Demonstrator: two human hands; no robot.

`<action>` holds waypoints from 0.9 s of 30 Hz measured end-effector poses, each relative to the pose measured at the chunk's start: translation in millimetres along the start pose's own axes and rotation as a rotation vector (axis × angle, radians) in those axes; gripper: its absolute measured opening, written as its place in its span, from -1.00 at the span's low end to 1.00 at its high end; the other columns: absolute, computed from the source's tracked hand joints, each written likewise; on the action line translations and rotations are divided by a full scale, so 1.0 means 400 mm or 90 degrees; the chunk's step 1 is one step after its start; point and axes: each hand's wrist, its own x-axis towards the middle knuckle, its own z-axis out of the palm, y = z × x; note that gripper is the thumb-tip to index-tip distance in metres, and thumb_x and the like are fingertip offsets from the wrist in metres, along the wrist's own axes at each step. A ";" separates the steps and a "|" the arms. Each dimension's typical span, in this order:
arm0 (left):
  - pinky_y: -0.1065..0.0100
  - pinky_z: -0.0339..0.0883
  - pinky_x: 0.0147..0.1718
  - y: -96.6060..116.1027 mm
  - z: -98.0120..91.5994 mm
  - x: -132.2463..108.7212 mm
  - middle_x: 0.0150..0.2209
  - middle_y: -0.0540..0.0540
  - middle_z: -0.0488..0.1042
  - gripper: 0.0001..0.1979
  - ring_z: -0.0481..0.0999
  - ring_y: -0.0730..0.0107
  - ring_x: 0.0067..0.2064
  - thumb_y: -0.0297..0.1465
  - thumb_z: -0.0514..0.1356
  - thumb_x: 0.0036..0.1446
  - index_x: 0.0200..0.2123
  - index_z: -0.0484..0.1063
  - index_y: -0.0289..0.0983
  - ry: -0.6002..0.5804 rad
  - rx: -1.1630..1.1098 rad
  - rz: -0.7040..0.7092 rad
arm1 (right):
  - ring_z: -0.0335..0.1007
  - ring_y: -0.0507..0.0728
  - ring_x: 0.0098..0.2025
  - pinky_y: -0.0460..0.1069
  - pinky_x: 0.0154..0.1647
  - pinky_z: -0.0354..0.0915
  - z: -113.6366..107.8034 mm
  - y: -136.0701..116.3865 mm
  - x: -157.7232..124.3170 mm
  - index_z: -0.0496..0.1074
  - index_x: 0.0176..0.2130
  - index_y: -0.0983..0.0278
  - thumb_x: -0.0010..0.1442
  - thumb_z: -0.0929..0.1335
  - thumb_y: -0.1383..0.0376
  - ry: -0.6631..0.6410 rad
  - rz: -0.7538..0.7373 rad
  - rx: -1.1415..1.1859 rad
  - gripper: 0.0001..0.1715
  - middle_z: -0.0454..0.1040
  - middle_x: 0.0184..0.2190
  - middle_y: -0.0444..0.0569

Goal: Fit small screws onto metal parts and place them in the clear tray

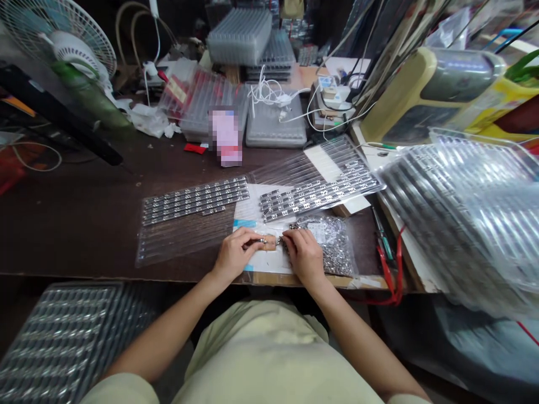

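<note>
My left hand (233, 253) is closed in a pinch on a small metal part at the left end of a small tan block (268, 243). Across from it, my right hand (305, 255) pinches something small and metallic by the block's right end; its exact shape is too small to make out. Under both hands lies a white sheet (273, 264) with blue tape on its left edge. Beside my right hand sits a clear bag (343, 255) full of small shiny metal pieces. Beyond the hands are a left clear tray (181, 241) and a right clear tray (280, 169), both partly filled with rows of metal parts.
Stacked clear trays (455, 224) rise at the right, and more filled trays (63, 336) stand low at the left. A green-handled tool (384, 247) lies by red straps (393, 283). Behind are a fan (76, 45), white cable (273, 95) and a beige machine (429, 95).
</note>
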 end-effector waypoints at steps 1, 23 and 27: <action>0.42 0.35 -0.40 0.000 0.004 0.000 -0.28 -0.09 0.52 -0.88 0.48 0.41 -0.32 -0.39 0.25 0.12 -0.25 0.55 -0.23 0.005 0.006 0.008 | 0.32 0.10 -0.25 -0.02 -0.20 0.25 0.000 0.001 -0.001 0.43 -0.22 0.26 0.30 0.25 0.32 0.000 0.001 0.010 -0.83 0.49 -0.32 -0.03; 0.43 0.33 -0.43 -0.007 -0.001 0.010 -0.37 -0.07 0.45 -0.88 0.45 0.43 -0.38 -0.37 0.24 0.12 -0.29 0.56 -0.24 0.124 -0.035 -0.037 | 0.30 0.08 -0.29 0.01 -0.26 0.08 0.032 -0.056 0.024 0.53 -0.32 0.15 0.21 0.37 0.15 -0.064 -0.036 -0.017 -0.83 0.54 -0.31 -0.11; 0.45 0.35 -0.44 -0.008 -0.002 0.011 -0.36 -0.07 0.45 -0.88 0.46 0.44 -0.37 -0.36 0.23 0.12 -0.29 0.55 -0.25 0.123 -0.055 -0.050 | 0.26 0.08 -0.25 0.02 -0.25 0.05 0.043 -0.063 0.024 0.54 -0.23 0.10 0.25 0.34 0.20 -0.081 -0.038 -0.022 -0.84 0.52 -0.26 -0.09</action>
